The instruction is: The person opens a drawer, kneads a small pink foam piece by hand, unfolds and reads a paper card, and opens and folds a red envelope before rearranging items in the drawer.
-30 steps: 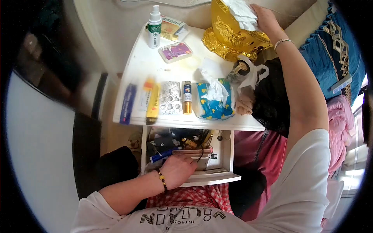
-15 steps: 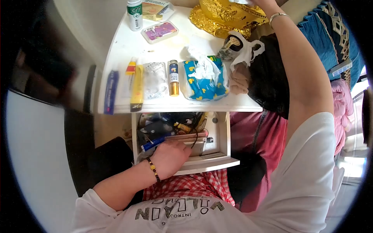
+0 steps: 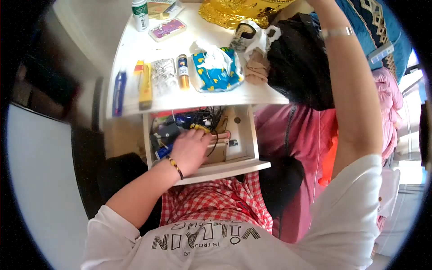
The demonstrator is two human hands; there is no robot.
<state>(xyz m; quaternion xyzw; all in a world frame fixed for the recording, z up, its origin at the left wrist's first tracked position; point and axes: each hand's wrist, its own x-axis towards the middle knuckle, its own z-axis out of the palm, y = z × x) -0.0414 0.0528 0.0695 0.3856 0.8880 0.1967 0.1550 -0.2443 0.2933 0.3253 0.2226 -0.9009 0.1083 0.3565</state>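
Note:
My left hand (image 3: 191, 150) is inside the open drawer (image 3: 220, 168), its fingers stretched over the contents and nothing plainly gripped. Near its fingertips lie a small yellow item (image 3: 199, 128) and a dark cable (image 3: 217, 143). A blue item (image 3: 163, 151) is partly covered by the hand, and a flat pinkish item (image 3: 221, 137) lies to its right. Of my right hand (image 3: 318, 3) only the part just past the bracelet shows at the top edge; its fingers are out of frame.
On the white tabletop (image 3: 216, 99) are a blue tissue pack (image 3: 216, 69), a gold-capped bottle (image 3: 183, 72), a yellow box (image 3: 145, 87), a blue narrow box (image 3: 119, 94) and a purple-labelled case (image 3: 167, 29). A golden ornate object (image 3: 243, 11) stands behind a black bag (image 3: 299, 63).
My left hand has moved deeper into the drawer, from its front onto the items farther back. The view has shifted, and my right hand has slipped mostly past the top edge.

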